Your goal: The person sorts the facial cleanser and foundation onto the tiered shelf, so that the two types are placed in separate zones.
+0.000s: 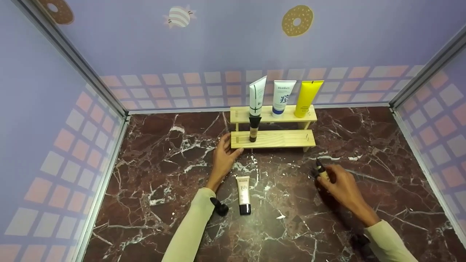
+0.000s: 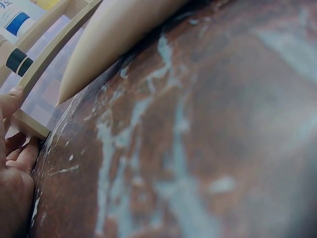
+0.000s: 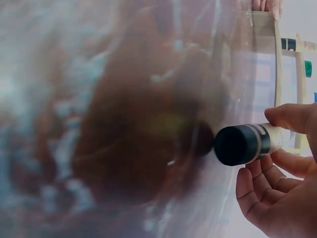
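Observation:
A two-step wooden display rack point(image 1: 276, 139) stands near the back wall. My left hand point(image 1: 222, 156) grips the left end of its lower step, thumb at the front and fingers round the side. Off to the rack's right, my right hand point(image 1: 340, 183) pinches a small cosmetic tube point(image 3: 240, 144) with a black cap, held above the table. A similar small dark-and-beige tube point(image 1: 253, 130) stands on the lower step. Between the hands, a beige BB cream tube point(image 1: 243, 193) with a black cap lies on the table.
On the upper step stand a white tube with a green line point(image 1: 257, 96), a white-and-blue tube point(image 1: 283, 96) and a yellow tube point(image 1: 307, 98). Patterned panels point(image 1: 233, 43) enclose the dark red marbled table point(image 1: 164, 214) at the back and both sides.

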`<state>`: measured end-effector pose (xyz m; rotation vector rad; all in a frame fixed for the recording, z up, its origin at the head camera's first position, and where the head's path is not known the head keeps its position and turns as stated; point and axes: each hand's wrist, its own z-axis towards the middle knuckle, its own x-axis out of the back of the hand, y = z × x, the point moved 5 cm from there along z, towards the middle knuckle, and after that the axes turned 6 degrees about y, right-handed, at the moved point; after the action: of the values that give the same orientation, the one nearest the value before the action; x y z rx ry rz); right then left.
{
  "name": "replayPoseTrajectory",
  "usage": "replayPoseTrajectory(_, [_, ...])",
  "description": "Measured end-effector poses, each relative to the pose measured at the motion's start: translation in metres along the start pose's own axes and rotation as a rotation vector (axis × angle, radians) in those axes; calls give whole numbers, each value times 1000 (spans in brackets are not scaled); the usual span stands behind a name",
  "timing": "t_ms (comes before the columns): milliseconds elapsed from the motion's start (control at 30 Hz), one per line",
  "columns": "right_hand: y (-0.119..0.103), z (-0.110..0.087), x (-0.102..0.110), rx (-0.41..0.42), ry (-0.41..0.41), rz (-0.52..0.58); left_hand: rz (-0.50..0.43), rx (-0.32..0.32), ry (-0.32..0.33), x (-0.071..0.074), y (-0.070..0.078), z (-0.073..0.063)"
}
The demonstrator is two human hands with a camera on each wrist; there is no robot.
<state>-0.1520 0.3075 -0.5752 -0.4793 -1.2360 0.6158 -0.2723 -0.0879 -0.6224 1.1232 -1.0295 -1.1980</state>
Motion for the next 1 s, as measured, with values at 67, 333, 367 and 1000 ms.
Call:
replayPoseTrajectory(67, [-4,3,0,9,23,17,-3,5,-3,0,0,0])
replayPoseTrajectory(333, [-14,15,0,35,67,56,-3,-1,-16,0,0,-1])
replayPoseTrajectory(367, [-16,16,0,43,74,61,-3,-1,-17,0,0,-1])
replayPoseTrajectory(1000, [-45,51,-7,153,166,194,2,-3,-6,0,2,0])
